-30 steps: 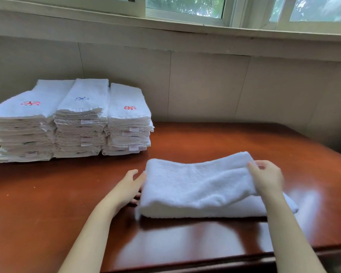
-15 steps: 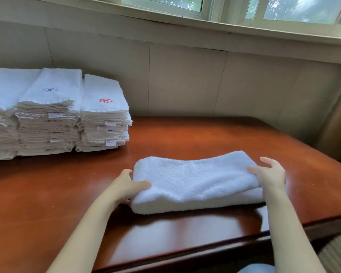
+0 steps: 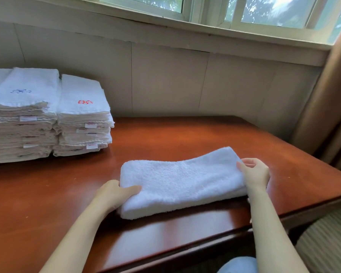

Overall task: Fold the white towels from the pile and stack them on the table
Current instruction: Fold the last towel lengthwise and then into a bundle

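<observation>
While my left hand [image 3: 116,196] grips one end of the white towel [image 3: 181,180] at lower centre, thumb on top, and my right hand [image 3: 256,173] pinches the other, I judge I'm mid-fold; next, bring both ends together squarely.

Open bench [image 3: 195,134] runs beyond my right hand [image 3: 256,172] to the wall [image 3: 165,81]; well beyond my left hand [image 3: 114,194] towel stacks [image 3: 81,115] block my way.
</observation>
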